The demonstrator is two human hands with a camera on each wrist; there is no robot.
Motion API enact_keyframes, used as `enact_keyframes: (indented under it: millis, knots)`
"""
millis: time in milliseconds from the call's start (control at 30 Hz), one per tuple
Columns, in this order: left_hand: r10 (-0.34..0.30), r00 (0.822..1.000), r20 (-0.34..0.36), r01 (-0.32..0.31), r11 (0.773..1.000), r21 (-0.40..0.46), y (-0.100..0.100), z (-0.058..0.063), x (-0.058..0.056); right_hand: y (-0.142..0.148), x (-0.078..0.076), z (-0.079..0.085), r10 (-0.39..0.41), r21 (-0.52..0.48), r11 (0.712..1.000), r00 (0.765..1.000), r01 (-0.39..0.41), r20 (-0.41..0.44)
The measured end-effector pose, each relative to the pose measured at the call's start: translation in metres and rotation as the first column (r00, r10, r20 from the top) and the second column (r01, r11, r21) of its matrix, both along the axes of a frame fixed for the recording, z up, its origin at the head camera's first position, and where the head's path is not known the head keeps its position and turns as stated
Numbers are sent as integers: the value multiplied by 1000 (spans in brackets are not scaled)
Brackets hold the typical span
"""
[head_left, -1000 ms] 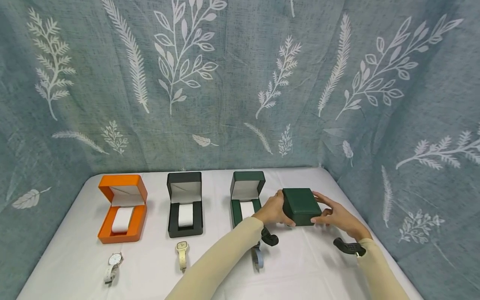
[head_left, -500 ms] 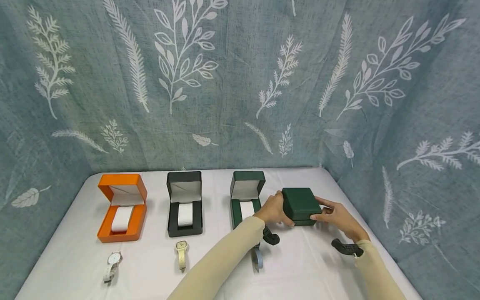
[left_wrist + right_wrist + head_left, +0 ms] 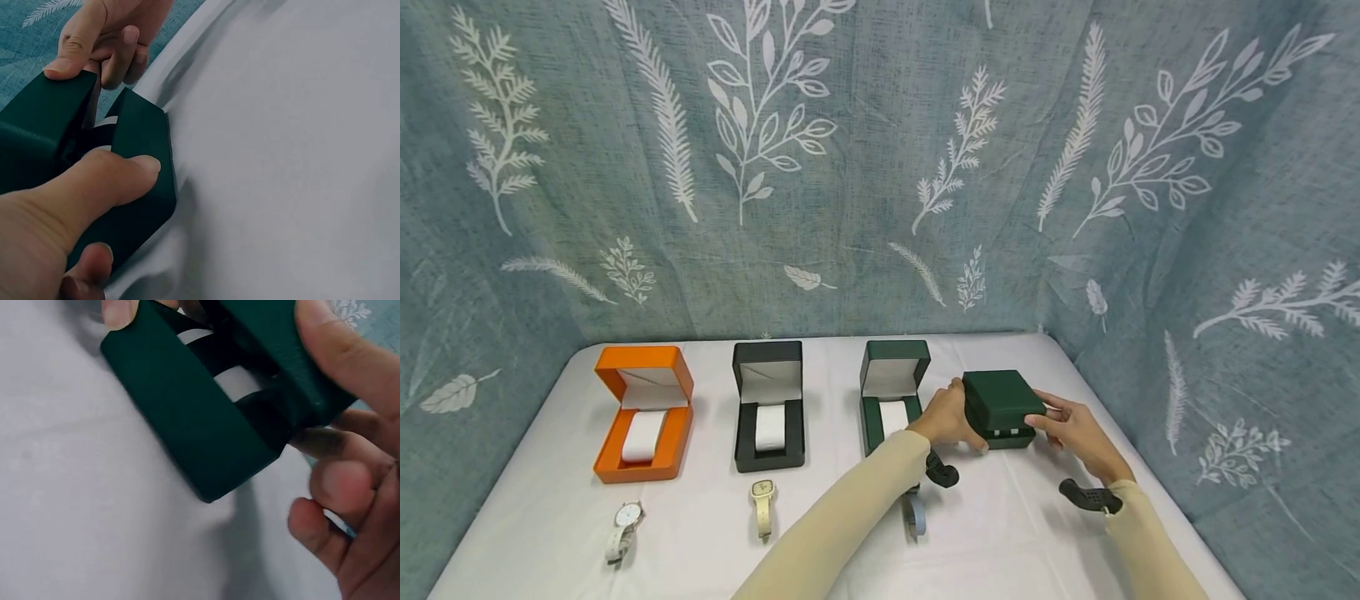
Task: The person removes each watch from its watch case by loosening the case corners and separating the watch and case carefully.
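At the right of the head view, a dark green watch box (image 3: pixel 1004 395) stands with its lid partly raised. My left hand (image 3: pixel 949 416) grips the base from the left, its thumb on the base's front wall in the left wrist view. My right hand (image 3: pixel 1078 432) pinches the lid, with the thumb (image 3: pixel 350 353) on the lid's front. Through the gap show white patches (image 3: pixel 239 382) with a dark strip between them; the rest of the inside is hidden. Next to my left hand stands another green watch box (image 3: pixel 895 371) with its lid up and a white cushion in it.
Further left stand a black watch box (image 3: pixel 769 458) and an orange watch box (image 3: pixel 640 475), lids up. In front lie a cream watch (image 3: pixel 763 504), a white-faced watch (image 3: pixel 625 529) and a blue-grey strap (image 3: pixel 915 515), partly behind my left forearm. A patterned cloth (image 3: pixel 850 250) hangs behind.
The right box's lid was down on its base and has now risen at the front, showing white inside. My right hand has lifted slightly with the lid; my left hand keeps its place.
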State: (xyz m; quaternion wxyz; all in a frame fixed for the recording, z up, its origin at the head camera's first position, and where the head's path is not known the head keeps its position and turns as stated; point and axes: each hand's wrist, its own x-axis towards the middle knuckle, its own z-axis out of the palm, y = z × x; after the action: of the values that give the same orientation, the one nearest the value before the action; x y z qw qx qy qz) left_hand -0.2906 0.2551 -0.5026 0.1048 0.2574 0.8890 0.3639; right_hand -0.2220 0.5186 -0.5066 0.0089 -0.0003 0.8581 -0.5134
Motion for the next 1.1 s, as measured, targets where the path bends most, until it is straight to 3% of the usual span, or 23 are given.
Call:
enact_keyframes:
  millis: [300, 500, 733, 967, 1100]
  knots:
    - [-5, 1000, -1, 5, 1000, -4, 1, 0, -2, -4, -1, -2, -46, 11, 999, 999, 46, -9]
    - [-27, 999, 17, 27, 1000, 16, 0, -3, -4, -3, 3, -2, -15, 45, 999, 1000, 15, 5]
    - [-27, 1000, -8, 27, 1000, 14, -1, -1, -6, 3, 3, 0, 24, 47, 999, 998, -27, 66]
    - [-17, 1000, 25, 16, 999, 42, -2, -3, -5, 6, 2, 2, 16, 150, 989, 1000, -15, -2]
    - [-11, 1000, 27, 10, 999, 50, -4, -4, -6, 4, 1, 1, -1, 137, 991, 999, 6, -38]
